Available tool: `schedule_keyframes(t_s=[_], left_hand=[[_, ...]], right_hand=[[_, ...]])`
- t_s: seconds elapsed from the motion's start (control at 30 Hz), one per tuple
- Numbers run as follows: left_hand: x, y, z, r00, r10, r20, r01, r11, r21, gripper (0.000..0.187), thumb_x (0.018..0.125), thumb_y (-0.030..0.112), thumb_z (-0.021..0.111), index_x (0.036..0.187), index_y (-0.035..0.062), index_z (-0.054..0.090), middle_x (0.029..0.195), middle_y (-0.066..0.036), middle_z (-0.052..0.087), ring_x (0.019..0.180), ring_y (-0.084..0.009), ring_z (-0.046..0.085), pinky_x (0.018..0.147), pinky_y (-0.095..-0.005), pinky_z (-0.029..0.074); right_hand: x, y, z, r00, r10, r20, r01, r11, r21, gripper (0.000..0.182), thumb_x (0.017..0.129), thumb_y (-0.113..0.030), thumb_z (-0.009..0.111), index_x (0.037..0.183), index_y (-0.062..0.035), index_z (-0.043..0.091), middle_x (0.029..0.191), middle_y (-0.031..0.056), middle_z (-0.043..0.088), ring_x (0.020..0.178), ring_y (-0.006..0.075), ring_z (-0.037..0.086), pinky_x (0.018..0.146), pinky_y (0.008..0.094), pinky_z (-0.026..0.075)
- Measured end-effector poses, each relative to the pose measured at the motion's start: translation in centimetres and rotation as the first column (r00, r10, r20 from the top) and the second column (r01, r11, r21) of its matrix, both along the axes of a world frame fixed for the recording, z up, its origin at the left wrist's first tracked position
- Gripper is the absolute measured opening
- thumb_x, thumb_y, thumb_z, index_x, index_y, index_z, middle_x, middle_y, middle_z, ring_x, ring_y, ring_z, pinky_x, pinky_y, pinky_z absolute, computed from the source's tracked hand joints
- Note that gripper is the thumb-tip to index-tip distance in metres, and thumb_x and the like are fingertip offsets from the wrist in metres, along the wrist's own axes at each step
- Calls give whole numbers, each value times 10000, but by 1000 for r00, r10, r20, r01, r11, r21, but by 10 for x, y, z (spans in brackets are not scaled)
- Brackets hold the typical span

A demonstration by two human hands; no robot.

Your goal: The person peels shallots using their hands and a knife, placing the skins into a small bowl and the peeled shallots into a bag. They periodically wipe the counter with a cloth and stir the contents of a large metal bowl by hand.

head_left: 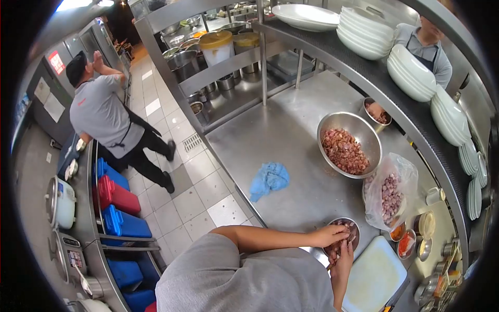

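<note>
My left hand [330, 235] reaches in from the left over a small metal bowl [356, 232] of dark purplish pieces. Its fingers are curled down at the bowl's near side. Close below it, my right hand [342, 260] comes up from the bottom edge, fingers bent together near the left fingertips. Both hands look closed, but whatever is between the fingers is too small to name. Beside the bowl lies a white cutting board [375, 275]. Just beyond stands a clear plastic bag [403, 177] of small pinkish-purple shallots [391, 200].
A large steel bowl [325, 127] holds chopped reddish pieces; a smaller pot [384, 120] stands behind it. A blue cloth [269, 180] lies on the steel table [234, 140]. Stacked white plates [364, 34] line the shelf above. One co-worker [106, 109] stands left, another [423, 52] behind the shelf.
</note>
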State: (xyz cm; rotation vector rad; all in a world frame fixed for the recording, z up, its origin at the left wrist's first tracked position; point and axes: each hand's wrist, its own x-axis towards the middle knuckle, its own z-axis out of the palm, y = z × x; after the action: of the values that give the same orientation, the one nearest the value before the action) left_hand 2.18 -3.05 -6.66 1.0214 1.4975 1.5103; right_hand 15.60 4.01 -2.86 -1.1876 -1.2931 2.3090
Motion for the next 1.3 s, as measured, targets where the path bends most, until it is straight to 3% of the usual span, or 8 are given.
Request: schedule_keyframes(t_s=[0.13, 0.2, 0.47, 0.7, 0.77, 0.87, 1.13, 1.3], left_hand=[[5, -1, 13, 966, -43, 255, 63, 995, -71, 312, 1029, 328, 489, 1063, 32, 581, 914, -48, 614, 875, -134, 567, 802, -307, 475], [9, 3, -2, 994, -33, 107, 39, 998, -51, 321, 1032, 329, 475, 1086, 33, 588, 951, -49, 620, 905, -131, 572, 812, -301, 476], [10, 12, -21, 960, 11, 279, -18, 1000, 22, 273, 902, 12, 628, 1168, 20, 568, 1084, -50, 629, 1006, -129, 591, 884, -292, 487], [7, 4, -10, 990, -57, 133, 50, 997, 52, 318, 883, 94, 661, 1187, 40, 584, 1064, -54, 648, 937, -145, 618, 791, -296, 520], [5, -3, 11, 899, 23, 437, 3, 998, -59, 289, 925, 156, 656, 1181, 41, 586, 985, -37, 648, 831, -90, 604, 679, -252, 511], [-2, -6, 6, 923, -10, 384, 89, 978, -187, 295, 946, 234, 643, 1185, 67, 601, 857, -25, 639, 709, -81, 584, 574, -236, 477], [2, -6, 3, 909, -50, 414, 136, 974, -180, 277, 942, 236, 649, 1155, 63, 609, 768, -12, 607, 637, -87, 562, 536, -247, 458], [2, -6, 3, 898, -72, 434, 167, 968, -185, 257, 935, 227, 658, 1116, 54, 598, 762, -8, 598, 635, -88, 559, 537, -248, 457]], right_hand=[[4, 6, -3, 1000, 29, 10, -29, 1000, -2, 289, 1003, -298, 537, 1250, -153, 495, 798, -9, 492, 551, 62, 442, 429, 196, 329], [5, 9, -4, 1000, -16, 22, 16, 1000, -8, 275, 1003, -292, 537, 1238, -152, 506, 788, -19, 499, 541, 56, 446, 416, 190, 323], [8, 28, -20, 999, -47, 9, 47, 998, 41, 239, 990, -249, 561, 1194, -131, 525, 735, -33, 510, 509, 37, 444, 377, 181, 307], [1, 34, -23, 1000, 19, -10, -17, 992, 123, 135, 976, -221, 600, 1037, -117, 538, 649, -48, 497, 468, 33, 422, 360, 190, 302], [-2, 30, -14, 1000, 11, -9, -10, 991, 135, 117, 979, -209, 593, 1029, -116, 543, 646, -51, 497, 466, 32, 420, 359, 189, 303], [-1, 29, -19, 1000, 25, -10, -23, 986, 164, 81, 986, -187, 577, 1018, -117, 551, 638, -55, 495, 464, 29, 414, 361, 188, 304], [6, 27, -26, 999, 42, -2, -40, 969, 243, 44, 998, -170, 553, 1010, -128, 554, 633, -64, 494, 463, 13, 396, 371, 183, 298], [6, 19, -14, 999, -1, -33, 6, 984, 177, 86, 995, -105, 525, 1077, -85, 540, 795, -35, 577, 573, 3, 452, 465, 166, 338]])
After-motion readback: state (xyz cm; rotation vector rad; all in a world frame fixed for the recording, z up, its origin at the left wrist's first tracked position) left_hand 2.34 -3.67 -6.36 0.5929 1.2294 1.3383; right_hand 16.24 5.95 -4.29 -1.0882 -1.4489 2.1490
